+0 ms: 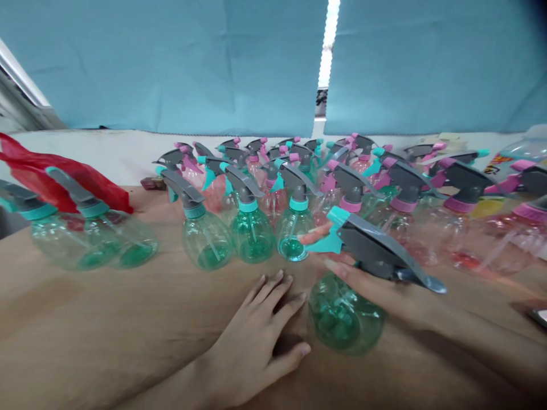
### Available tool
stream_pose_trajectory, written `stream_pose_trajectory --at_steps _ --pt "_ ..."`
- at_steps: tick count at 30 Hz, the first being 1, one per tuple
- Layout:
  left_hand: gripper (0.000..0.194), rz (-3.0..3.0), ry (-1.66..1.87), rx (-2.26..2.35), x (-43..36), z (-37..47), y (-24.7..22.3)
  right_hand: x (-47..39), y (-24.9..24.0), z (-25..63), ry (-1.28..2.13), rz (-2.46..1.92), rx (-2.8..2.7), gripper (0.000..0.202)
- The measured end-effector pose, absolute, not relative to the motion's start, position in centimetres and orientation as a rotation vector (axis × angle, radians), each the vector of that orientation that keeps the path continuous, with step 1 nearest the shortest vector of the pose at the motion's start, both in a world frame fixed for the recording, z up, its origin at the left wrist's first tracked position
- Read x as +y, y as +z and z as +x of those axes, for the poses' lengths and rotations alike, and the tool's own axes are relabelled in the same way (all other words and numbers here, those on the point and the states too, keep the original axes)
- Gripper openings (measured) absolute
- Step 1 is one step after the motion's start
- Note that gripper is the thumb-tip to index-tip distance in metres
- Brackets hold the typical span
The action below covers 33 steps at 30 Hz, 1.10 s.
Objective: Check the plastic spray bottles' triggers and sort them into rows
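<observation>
My right hand (342,265) grips a green spray bottle (346,319) around its neck, just under the grey and turquoise trigger head. The bottle is tilted, its nozzle pointing left. Flat on the table, left of that bottle, rests my left hand (260,336), fingers spread and holding nothing. Beyond my fingertips stand three green spray bottles with turquoise collars: a left one (207,242), a middle one (252,233) and a right one (294,228). My right fingers partly overlap the right one in view.
Two more green spray bottles (132,239) stand at the left, before a red plastic bag (68,176). Several pink-collared spray bottles (401,222) crowd the back and right. A dark flat object (539,316) lies at the right edge. Behind the wooden table (128,319) hangs a blue curtain (171,68).
</observation>
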<state>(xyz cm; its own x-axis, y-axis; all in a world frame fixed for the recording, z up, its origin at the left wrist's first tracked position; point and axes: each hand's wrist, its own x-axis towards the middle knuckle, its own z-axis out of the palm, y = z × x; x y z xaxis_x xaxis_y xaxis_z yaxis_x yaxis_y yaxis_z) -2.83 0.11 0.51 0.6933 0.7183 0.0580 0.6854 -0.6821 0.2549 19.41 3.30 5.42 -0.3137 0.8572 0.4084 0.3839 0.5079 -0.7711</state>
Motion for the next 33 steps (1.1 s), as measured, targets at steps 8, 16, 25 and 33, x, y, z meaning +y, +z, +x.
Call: stream_pose_trajectory --at_steps 8,16,25,33 --pt "0.054 2.688 0.260 1.235 0.1 -2.8 0.2 3.3 6.0 18.7 0.849 -0.963 -1.853 0.028" --pt "0.053 2.675 0.262 1.283 0.2 -2.8 0.2 3.3 5.6 19.0 0.817 -0.925 -1.895 0.040" --pt "0.050 2.657 0.249 1.241 1.2 -3.9 0.3 3.3 6.7 18.8 0.724 -0.986 -1.975 0.036" --pt "0.051 2.663 0.223 1.246 1.2 -3.7 0.2 3.3 4.5 19.2 0.672 -1.116 -1.995 0.018"
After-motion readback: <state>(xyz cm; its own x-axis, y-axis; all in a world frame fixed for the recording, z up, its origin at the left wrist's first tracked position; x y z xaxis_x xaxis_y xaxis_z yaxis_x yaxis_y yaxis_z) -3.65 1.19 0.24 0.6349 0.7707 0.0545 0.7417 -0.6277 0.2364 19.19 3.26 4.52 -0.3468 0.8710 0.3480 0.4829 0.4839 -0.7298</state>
